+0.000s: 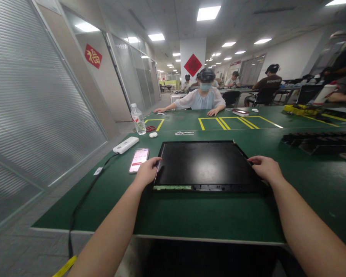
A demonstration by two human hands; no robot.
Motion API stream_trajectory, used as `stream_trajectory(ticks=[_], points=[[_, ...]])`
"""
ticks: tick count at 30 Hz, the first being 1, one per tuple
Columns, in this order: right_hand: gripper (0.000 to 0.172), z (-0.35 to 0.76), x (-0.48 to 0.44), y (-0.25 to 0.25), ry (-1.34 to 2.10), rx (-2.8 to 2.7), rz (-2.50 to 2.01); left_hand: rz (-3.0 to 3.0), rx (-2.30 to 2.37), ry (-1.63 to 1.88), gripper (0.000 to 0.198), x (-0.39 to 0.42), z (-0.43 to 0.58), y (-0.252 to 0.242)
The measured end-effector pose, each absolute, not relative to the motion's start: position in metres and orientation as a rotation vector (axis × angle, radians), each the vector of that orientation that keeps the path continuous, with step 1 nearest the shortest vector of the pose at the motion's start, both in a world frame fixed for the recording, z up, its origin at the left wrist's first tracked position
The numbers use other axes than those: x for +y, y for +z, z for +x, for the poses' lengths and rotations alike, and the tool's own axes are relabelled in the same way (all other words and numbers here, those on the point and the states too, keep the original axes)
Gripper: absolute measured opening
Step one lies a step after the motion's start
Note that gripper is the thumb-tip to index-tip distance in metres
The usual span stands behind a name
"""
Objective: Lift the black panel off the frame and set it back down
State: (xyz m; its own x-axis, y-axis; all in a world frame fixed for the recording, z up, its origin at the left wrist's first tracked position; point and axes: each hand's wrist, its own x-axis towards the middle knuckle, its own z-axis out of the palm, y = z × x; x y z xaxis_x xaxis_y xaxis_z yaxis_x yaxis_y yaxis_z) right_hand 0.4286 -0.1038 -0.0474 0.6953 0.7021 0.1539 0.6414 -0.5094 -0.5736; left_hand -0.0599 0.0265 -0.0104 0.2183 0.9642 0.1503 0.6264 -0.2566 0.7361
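A flat black display panel [203, 161] lies in front of me, with a thin dark frame round it. Along its near edge runs a strip, green like a circuit board [173, 187] on the left and black on the right. My left hand [147, 169] grips the panel's left edge, thumb and fingers closed on it. At the opposite edge, my right hand [266, 168] holds the frame between fingers and thumb. The undersides of the fingers are hidden.
On the green table [207, 215] stand a phone [139, 160], a white power strip [126, 145] with a cable, a water bottle [138, 119] and red scissors [150, 128]. Black racks [320, 141] lie at right. A person [203, 94] sits opposite, hands on the table.
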Motion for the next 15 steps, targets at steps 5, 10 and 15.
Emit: stream_trajectory(ticks=[5, 10, 15], points=[[0.032, 0.428, -0.102, -0.047, 0.095, -1.022, -2.300, 1.349, 1.256, 1.088, 0.050, 0.023, -0.051, -0.003], [0.032, 0.429, -0.103, -0.047, 0.086, -1.026, -2.316, 1.022, 1.230, 1.237, 0.038, 0.027, -0.050, 0.001], [0.032, 0.430, -0.102, -0.047, 0.083, -1.021, -2.329, 0.860, 1.229, 1.231, 0.042, 0.031, -0.051, -0.004]])
